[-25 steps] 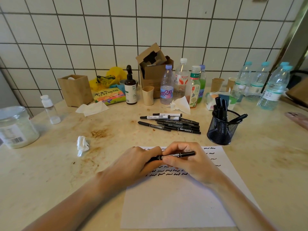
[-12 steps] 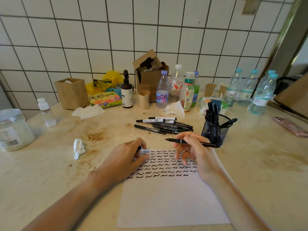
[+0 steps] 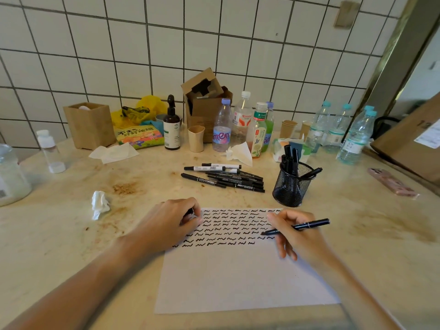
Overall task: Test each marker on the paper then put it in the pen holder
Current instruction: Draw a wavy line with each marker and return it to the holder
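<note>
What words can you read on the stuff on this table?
"不生气 好好地说": colourful packet by the wall.
"东方": green-label drink bottle.
"anten", roughly, partly hidden: purple-cap bottle.
"13", cut off: cardboard box at right.
Too small or blurred: pump bottle, markers, water bottles.

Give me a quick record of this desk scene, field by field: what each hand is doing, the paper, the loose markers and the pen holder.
right hand: holds a black marker, tip on the paper
left hand: rests on the paper's left edge, fingers curled round something small and dark, likely the cap
paper: rows of black squiggles on the upper part, lower part blank
loose markers: pile lying on the table behind the paper
pen holder: black mesh cup right of the pile, several markers standing inside
</note>
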